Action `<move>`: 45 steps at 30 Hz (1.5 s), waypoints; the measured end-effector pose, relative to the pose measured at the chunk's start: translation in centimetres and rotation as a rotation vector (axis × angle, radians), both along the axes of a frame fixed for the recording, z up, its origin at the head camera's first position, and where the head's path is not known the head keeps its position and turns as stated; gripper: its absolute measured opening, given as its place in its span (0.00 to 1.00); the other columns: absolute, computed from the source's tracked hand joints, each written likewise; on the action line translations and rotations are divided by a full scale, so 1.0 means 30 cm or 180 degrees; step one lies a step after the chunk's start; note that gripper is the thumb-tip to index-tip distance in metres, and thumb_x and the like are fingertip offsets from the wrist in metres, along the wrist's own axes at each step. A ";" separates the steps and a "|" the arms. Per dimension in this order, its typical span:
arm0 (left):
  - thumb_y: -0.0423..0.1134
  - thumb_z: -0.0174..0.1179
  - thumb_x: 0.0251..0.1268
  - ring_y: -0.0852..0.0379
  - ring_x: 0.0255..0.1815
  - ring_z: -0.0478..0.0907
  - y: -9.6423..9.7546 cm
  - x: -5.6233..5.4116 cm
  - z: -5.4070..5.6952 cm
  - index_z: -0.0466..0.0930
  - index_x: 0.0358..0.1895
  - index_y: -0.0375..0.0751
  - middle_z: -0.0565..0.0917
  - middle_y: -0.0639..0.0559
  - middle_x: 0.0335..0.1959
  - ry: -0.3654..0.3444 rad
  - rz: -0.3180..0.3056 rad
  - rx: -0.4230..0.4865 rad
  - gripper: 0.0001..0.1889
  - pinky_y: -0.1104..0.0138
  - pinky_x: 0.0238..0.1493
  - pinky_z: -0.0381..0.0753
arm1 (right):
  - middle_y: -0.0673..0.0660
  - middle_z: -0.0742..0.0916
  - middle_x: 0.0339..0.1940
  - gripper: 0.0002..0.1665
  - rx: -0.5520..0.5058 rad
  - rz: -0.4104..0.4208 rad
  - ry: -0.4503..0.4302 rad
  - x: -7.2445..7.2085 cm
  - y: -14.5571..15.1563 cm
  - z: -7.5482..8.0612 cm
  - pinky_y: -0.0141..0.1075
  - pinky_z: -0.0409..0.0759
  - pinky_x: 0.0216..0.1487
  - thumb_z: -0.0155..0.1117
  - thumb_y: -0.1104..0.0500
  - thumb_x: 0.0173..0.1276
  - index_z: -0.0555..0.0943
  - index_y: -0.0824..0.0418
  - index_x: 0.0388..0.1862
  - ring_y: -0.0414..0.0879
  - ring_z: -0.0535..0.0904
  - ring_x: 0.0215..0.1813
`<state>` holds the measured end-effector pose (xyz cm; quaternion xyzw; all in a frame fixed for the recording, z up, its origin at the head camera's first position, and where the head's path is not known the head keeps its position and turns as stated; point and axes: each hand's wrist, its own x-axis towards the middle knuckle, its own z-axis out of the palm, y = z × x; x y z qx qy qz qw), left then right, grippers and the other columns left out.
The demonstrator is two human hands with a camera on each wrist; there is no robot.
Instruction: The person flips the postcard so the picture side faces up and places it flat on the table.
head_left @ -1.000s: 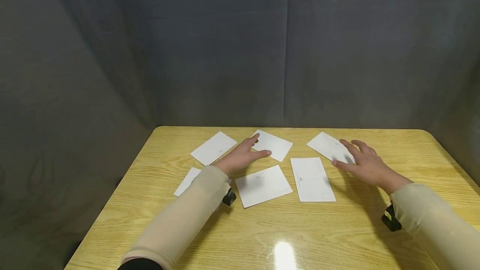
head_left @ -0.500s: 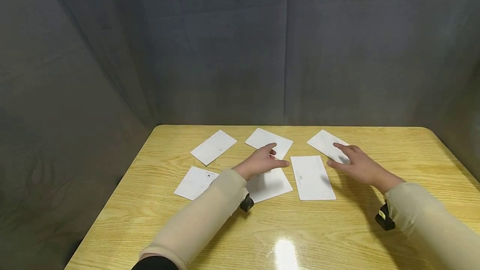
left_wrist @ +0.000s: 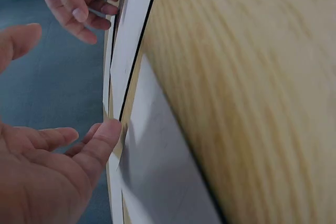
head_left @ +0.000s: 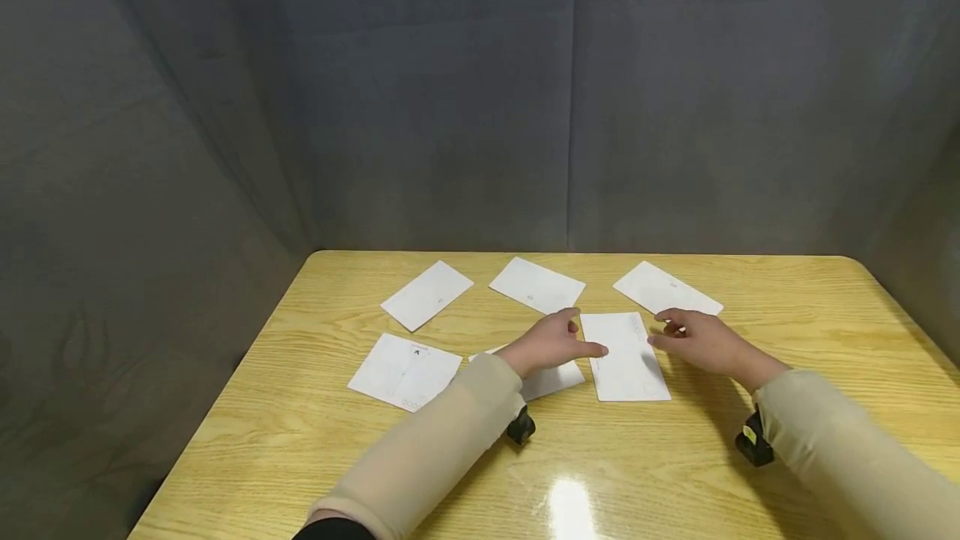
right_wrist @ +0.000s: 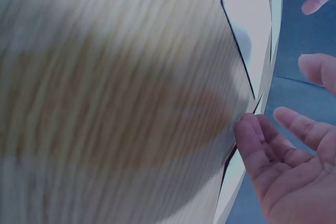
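Note:
In the head view, a white card (head_left: 628, 377) with faint printing lies flat between my two hands, at the front right of the cards. My left hand (head_left: 549, 345) hovers at its left edge, thumb tip overlapping the card and fingers extended. At its right edge is my right hand (head_left: 705, 342), fingers loosely bent, thumb and index finger apart. Neither hand holds anything. Under my left hand and sleeve, another white card (head_left: 558, 382) is partly hidden. The left wrist view shows my left fingers (left_wrist: 100, 142) low beside the cards; right fingers (right_wrist: 254, 145) appear likewise in the right wrist view.
More white cards lie flat on the wooden table: front left (head_left: 397, 373), back left (head_left: 427, 294), back middle (head_left: 531, 282) and back right (head_left: 660, 286). A dark grey curtain (head_left: 435, 107) stands behind the table's far edge (head_left: 780, 257).
My left hand has moved right and nearer, from the back middle card to the front right card. My right hand has shifted left and nearer, off the back right card. The cards stay put.

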<state>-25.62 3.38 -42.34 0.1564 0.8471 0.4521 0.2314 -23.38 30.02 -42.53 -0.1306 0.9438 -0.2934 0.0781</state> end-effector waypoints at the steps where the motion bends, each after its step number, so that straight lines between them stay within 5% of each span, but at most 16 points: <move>1: 0.49 0.71 0.66 0.54 0.57 0.76 0.005 0.003 -0.002 0.57 0.81 0.38 0.76 0.44 0.66 -0.0007 0.0022 -0.0005 0.46 0.60 0.57 0.79 | 0.69 0.85 0.49 0.34 -0.0012 -0.0007 -0.0028 0.001 -0.003 -0.001 0.51 0.82 0.46 0.64 0.51 0.76 0.73 0.79 0.65 0.63 0.83 0.51; 7: 0.46 0.73 0.64 0.56 0.48 0.75 0.030 0.007 -0.016 0.61 0.79 0.36 0.78 0.47 0.59 0.0003 0.0112 -0.0049 0.44 0.61 0.49 0.79 | 0.72 0.83 0.53 0.32 -0.0098 -0.0151 -0.0240 0.005 -0.016 0.002 0.53 0.80 0.50 0.64 0.51 0.76 0.74 0.77 0.64 0.64 0.80 0.54; 12: 0.44 0.71 0.64 0.53 0.55 0.78 0.046 0.011 -0.015 0.65 0.76 0.32 0.79 0.43 0.61 0.0079 0.0112 -0.0183 0.40 0.62 0.53 0.79 | 0.74 0.82 0.55 0.32 -0.0229 -0.0311 -0.0410 0.007 -0.024 0.005 0.51 0.80 0.51 0.63 0.52 0.76 0.73 0.78 0.64 0.63 0.80 0.55; 22: 0.37 0.65 0.65 0.48 0.60 0.77 0.062 0.024 -0.005 0.67 0.73 0.27 0.74 0.39 0.70 -0.0083 0.0245 -0.0131 0.35 0.59 0.62 0.76 | 0.66 0.87 0.40 0.19 -0.0447 -0.0419 -0.0535 0.002 -0.035 0.004 0.40 0.84 0.39 0.63 0.65 0.73 0.76 0.81 0.52 0.47 0.85 0.37; 27: 0.40 0.64 0.67 0.49 0.52 0.78 0.066 0.026 -0.003 0.66 0.74 0.29 0.73 0.42 0.70 -0.0433 0.0363 0.0121 0.35 0.55 0.64 0.74 | 0.60 0.87 0.35 0.16 -0.0535 -0.0563 -0.0685 -0.003 -0.040 0.010 0.38 0.84 0.37 0.63 0.67 0.72 0.77 0.80 0.50 0.44 0.83 0.33; 29: 0.40 0.63 0.68 0.54 0.38 0.77 0.069 0.025 0.000 0.72 0.68 0.29 0.83 0.47 0.52 -0.0573 0.0397 0.0270 0.29 0.59 0.60 0.73 | 0.59 0.88 0.33 0.16 -0.0656 -0.0618 -0.0794 -0.006 -0.041 0.015 0.37 0.84 0.36 0.63 0.68 0.71 0.76 0.81 0.50 0.43 0.83 0.32; 31: 0.41 0.62 0.68 0.57 0.27 0.72 0.073 0.020 0.001 0.79 0.55 0.30 0.80 0.51 0.33 -0.0680 0.0424 0.0378 0.19 0.62 0.55 0.72 | 0.58 0.89 0.32 0.17 -0.0767 -0.0666 -0.0893 -0.010 -0.041 0.019 0.36 0.85 0.36 0.63 0.68 0.71 0.75 0.81 0.51 0.42 0.84 0.32; 34: 0.39 0.62 0.68 0.59 0.25 0.63 0.074 0.011 -0.003 0.77 0.54 0.28 0.79 0.51 0.34 -0.0828 0.0498 0.0671 0.19 0.65 0.49 0.70 | 0.58 0.88 0.33 0.18 -0.0925 -0.0675 -0.0986 -0.012 -0.037 0.023 0.35 0.85 0.37 0.63 0.69 0.71 0.74 0.82 0.53 0.42 0.84 0.33; 38: 0.36 0.62 0.66 0.59 0.34 0.69 0.072 0.006 -0.014 0.68 0.68 0.25 0.73 0.40 0.63 -0.0972 0.0687 0.0995 0.30 0.68 0.45 0.73 | 0.62 0.86 0.41 0.21 -0.1054 -0.0657 -0.1033 -0.007 -0.030 0.017 0.35 0.84 0.39 0.63 0.68 0.72 0.73 0.83 0.57 0.41 0.83 0.35; 42: 0.33 0.62 0.64 0.60 0.31 0.70 0.069 0.006 -0.025 0.71 0.56 0.29 0.74 0.44 0.47 -0.1046 0.0834 0.1170 0.20 0.70 0.42 0.75 | 0.64 0.85 0.44 0.23 -0.1172 -0.0706 -0.1027 0.000 -0.023 0.001 0.35 0.84 0.40 0.61 0.68 0.73 0.72 0.84 0.60 0.40 0.82 0.37; 45: 0.31 0.62 0.64 0.59 0.35 0.73 0.068 0.006 -0.027 0.73 0.48 0.31 0.73 0.47 0.44 -0.1073 0.0887 0.1289 0.13 0.69 0.48 0.79 | 0.62 0.85 0.43 0.22 -0.1246 -0.0778 -0.0980 0.000 -0.015 -0.012 0.34 0.83 0.41 0.60 0.68 0.75 0.72 0.84 0.59 0.40 0.81 0.37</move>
